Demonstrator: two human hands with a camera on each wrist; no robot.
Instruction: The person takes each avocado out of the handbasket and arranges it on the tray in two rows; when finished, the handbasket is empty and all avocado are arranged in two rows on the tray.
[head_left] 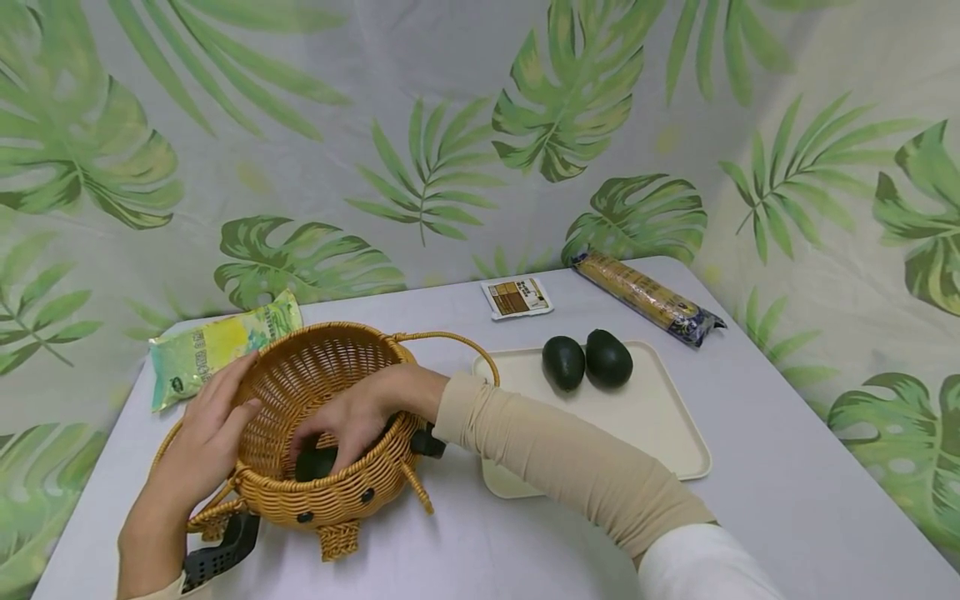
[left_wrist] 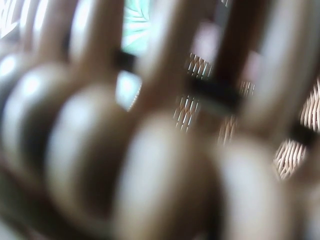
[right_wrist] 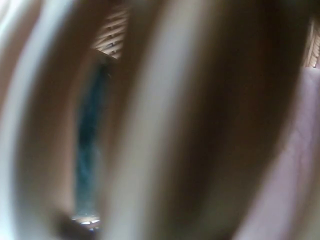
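Wicker basket (head_left: 330,502) toward the left edge of the bench (head_left: 435,554); the right hand (head_left: 356,421), fingers and thumb curved, grips a dark green avocado (head_left: 315,464) inside, near the front wall; the left hand (head_left: 201,437), fingers nearly straight, touches the left rim; two more avocados (head_left: 608,360) lie by the far edge of a cream tray (head_left: 652,442).

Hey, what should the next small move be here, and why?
Perhaps loosen the right grip and let the dark green fruit settle: the fruit is already low inside the wicker basket, below its rim, and the left grip rests at that rim, which may help steady it.
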